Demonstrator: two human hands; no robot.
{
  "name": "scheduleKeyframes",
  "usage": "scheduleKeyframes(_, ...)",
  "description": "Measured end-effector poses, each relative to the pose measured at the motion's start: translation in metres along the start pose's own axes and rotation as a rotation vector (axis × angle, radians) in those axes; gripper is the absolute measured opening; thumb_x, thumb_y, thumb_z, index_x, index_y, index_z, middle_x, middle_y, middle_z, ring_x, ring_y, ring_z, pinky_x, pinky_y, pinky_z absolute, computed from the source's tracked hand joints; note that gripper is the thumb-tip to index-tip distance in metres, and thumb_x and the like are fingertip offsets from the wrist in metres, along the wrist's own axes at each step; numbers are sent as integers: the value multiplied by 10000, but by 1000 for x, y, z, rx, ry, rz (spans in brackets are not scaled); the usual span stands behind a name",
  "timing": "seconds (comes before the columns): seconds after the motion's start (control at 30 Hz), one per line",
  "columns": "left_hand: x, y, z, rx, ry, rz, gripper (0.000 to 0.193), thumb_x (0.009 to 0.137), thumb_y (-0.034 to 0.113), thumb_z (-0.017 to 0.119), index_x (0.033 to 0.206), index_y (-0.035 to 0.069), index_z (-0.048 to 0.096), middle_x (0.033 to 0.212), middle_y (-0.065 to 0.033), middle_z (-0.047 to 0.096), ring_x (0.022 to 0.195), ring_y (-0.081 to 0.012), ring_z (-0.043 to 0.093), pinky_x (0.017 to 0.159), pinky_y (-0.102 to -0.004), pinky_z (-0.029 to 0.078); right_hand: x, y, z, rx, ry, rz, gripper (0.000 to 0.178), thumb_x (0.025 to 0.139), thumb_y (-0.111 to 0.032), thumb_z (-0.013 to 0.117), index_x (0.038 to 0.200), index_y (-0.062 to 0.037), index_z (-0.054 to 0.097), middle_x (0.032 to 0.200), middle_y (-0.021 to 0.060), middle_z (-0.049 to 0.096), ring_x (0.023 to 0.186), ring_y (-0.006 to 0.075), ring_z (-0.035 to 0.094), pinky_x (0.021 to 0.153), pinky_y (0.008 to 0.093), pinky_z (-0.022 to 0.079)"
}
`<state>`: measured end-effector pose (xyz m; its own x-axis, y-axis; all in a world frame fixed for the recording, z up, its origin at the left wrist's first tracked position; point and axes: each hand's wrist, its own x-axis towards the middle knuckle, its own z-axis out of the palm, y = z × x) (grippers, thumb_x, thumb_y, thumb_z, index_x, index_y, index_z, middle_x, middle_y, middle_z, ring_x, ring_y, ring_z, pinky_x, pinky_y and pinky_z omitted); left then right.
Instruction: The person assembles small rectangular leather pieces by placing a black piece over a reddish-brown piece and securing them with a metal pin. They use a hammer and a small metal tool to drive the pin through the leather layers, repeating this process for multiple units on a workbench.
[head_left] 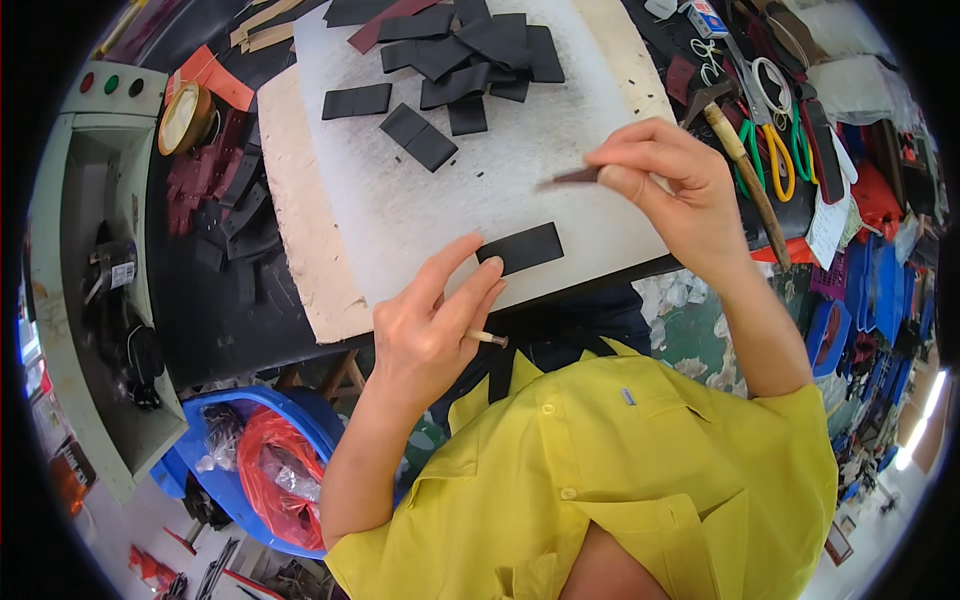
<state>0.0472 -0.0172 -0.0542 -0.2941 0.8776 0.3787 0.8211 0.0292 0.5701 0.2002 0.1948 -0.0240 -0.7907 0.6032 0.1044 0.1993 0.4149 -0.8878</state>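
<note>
At the near edge of the table (215, 335), my left hand (428, 325) is holding the left end of a black strip (533, 247), fingertips closing on it, while a pale rod (488, 338) is sticking out from the same hand. My right hand (690, 185) is pinching a slim dark tool (574, 177) between thumb and forefinger over the white sheet (590, 110), apart from the strip; the tool's tip is showing blurred. Progress, as I am judging it: one strip is in work; a loose heap of black strips (470, 68) is lying toward the far edge, finished or waiting, I cannot tell which. Small dark scraps (480, 175) on the sheet are suggesting some cutting is done. Maroon pieces (200, 185) and further black pieces (243, 205) are lying toward the left edge, their stage unconfirmed. Materials: the strips are looking matt, rectangular and leather-like, some showing a crosswise line, some in the heap bending. The sheet is looking faintly mottled; beneath it a cream board (298, 240) is showing a roughened edge.
</note>
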Motion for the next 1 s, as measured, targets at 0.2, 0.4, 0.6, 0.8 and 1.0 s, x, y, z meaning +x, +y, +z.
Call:
scheduleKeyframes(0.2,2,-6,1,-43,19,18,205,760,56,812,950,68,735,1045,-95,704,641,-209,671,503,-292,516,10,-28,18,99,-482,400,105,850,-42,726,929,26,735,723,29,667,605,57,570,552,211,453)
scheduleKeyframes(0.4,1,-4,0,-96,22,-67,256,738,49,839,973,85,744,1069,-94,708,515,-139,562,477,-272,462,18,-28,23,-41,-488,339,135,816,-83,711,866,38,740,707,151,701,623,197,659,604,312,512)
scheduleKeyframes(0.6,-2,-5,1,-77,15,-18,301,736,63,841,1021,121,761,1088,-86,708,512,-129,548,466,-269,452,21,-32,24,-89,-501,301,139,805,-75,703,862,48,737,730,182,712,656,240,694,631,331,536)
scheduleKeyframes(0.8,-3,-8,3,-96,46,-4,281,729,52,841,993,112,764,1085,-81,709,509,-127,552,470,-266,456,20,-36,25,-111,-493,294,135,801,-78,708,846,47,735,738,188,714,667,260,703,644,340,544)
scheduleKeyframes(1.0,-1,-7,2,-98,22,-16,258,726,24,834,964,90,763,1056,-82,709,508,-127,563,477,-266,462,15,-30,28,-175,-471,197,141,786,-108,735,836,22,713,754,167,708,701,287,697,661,348,547)
